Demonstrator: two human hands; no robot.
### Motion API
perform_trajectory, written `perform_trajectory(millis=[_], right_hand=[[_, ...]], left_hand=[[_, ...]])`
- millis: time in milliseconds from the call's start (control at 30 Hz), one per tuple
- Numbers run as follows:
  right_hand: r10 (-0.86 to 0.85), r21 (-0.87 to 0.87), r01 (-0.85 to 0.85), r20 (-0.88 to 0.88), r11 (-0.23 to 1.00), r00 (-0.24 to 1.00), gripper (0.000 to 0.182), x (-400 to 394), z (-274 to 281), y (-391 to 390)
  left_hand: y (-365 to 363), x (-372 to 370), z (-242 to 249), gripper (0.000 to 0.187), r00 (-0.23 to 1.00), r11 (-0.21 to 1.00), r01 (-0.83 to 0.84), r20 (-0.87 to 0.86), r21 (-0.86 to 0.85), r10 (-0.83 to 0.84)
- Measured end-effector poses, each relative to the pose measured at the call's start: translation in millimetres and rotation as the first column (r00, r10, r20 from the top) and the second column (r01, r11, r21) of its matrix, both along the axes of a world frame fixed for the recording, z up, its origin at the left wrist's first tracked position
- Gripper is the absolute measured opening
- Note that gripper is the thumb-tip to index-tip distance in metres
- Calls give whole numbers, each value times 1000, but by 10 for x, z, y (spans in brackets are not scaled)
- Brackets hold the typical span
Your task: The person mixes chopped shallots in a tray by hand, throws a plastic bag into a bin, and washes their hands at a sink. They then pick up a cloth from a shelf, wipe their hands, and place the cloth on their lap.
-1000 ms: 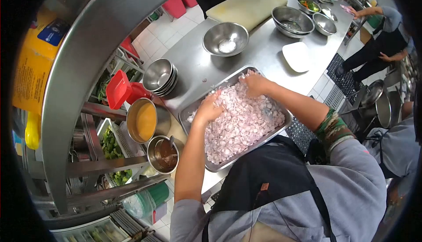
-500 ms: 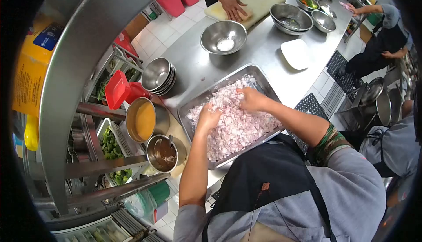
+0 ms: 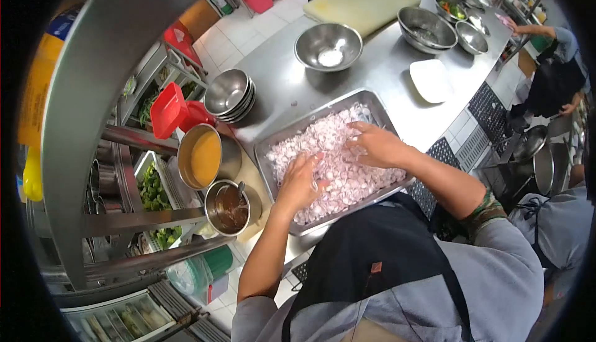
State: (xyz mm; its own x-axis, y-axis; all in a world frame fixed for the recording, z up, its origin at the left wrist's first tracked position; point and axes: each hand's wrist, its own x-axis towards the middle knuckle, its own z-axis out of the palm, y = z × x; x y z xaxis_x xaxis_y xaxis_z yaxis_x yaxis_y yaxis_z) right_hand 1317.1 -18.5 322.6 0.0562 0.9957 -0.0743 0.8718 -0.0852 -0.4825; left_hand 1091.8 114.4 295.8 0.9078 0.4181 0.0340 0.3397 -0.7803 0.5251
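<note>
A rectangular steel tray [image 3: 263,169] full of sliced shallots [image 3: 347,183] stands on the counter in front of me. My left hand [image 3: 300,182] rests on the left part of the shallots, its fingers spread apart and touching the slices. On the right side, my right hand [image 3: 380,145] lies over them with fingers stretched out; its fingertips reach into the loose slices. Neither hand grips anything that I can see. A pot of orange liquid [image 3: 208,157] and a smaller pot of brown sauce [image 3: 231,208] with a spoon in it stand left of the tray.
Stacked steel bowls [image 3: 228,96] and a single steel bowl [image 3: 329,47] stand beyond the tray. A cutting board [image 3: 363,3] lies at the back, a white square dish [image 3: 431,81] to the right. Shelf rails run along my left. A co-worker [image 3: 552,81] stands at the far right.
Both hands were gripping and lifting shallots; now their fingers have spread over the pile. The slices have been let go. The co-worker's hand has left the cutting board.
</note>
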Motion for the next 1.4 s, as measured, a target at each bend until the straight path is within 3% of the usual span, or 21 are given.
perform_trajectory(millis=[67,167,233,267,400,433,533,567,667,767,833,933,967,1033,1100,1133,1167,1200,1267,1300,1400], right_hand=[[130,-54,-132,-46,990,990,42,-104,-5,-66],[280,-75,-271,164,960,946,47,-439,-207,-203],[167,-152,-145,139,978,976,48,-366,-239,-150],[115,-193,-89,131,977,985,49,-306,-244,-113],[-122,-12,123,60,992,991,34,-3,-130,-206],[-248,-106,256,86,961,965,36,-21,-23,-195],[31,-342,18,138,939,990,36,-289,255,-82],[35,-139,-29,46,990,998,31,-341,-128,-127],[25,-90,-29,-48,996,999,41,-317,-76,15],[-156,-19,155,-94,988,983,30,-239,669,-41],[-249,4,250,-76,968,966,23,-252,708,-14],[25,-270,11,131,963,991,21,-190,-462,-131],[87,77,-98,136,992,987,20,-136,-477,-227],[-6,56,4,25,998,1000,21,25,105,-46],[-127,34,130,-71,991,989,21,118,397,141],[-165,69,166,-17,984,986,22,227,364,330],[-205,111,200,35,973,978,23,336,214,556],[-246,154,231,85,961,966,24,392,40,739],[-136,32,136,24,990,990,22,308,-386,1020],[-85,-24,85,-11,996,996,22,282,-499,1096],[52,231,-31,-84,973,995,22,304,-625,935]], left_hand=[[-296,-191,51,65,992,997,76,-101,2,-76],[-365,-91,-90,71,978,999,45,-207,25,-39],[-296,-67,-143,69,961,998,-64,-270,4,62],[-188,-89,-190,70,969,993,-119,-218,-4,116],[16,-303,-294,74,961,961,-271,-41,45,273],[16,-320,-278,74,956,952,-294,5,80,295],[-210,-347,-214,70,924,931,-358,-170,-64,344],[-275,-309,-161,69,911,919,-374,-234,-128,338],[-269,-191,46,63,948,950,-302,-130,-77,291],[-178,48,407,45,964,965,-262,43,-25,263],[-36,279,341,36,953,974,-225,217,38,212],[205,576,-303,33,976,998,-40,217,54,27],[144,533,-228,33,989,1000,-24,143,-9,25],[-15,448,-23,31,999,990,-33,12,-137,35],[78,497,-70,31,964,985,-168,201,-44,173],[153,556,-59,30,925,970,-241,303,-3,231],[213,629,66,30,914,944,-311,235,-111,329],[297,697,-5,30,920,953,-294,250,-71,302],[392,813,-282,29,928,963,-268,267,-3,259],[346,839,-294,28,948,962,-268,160,-58,274],[332,652,-573,28,935,961,-274,221,-43,277]])
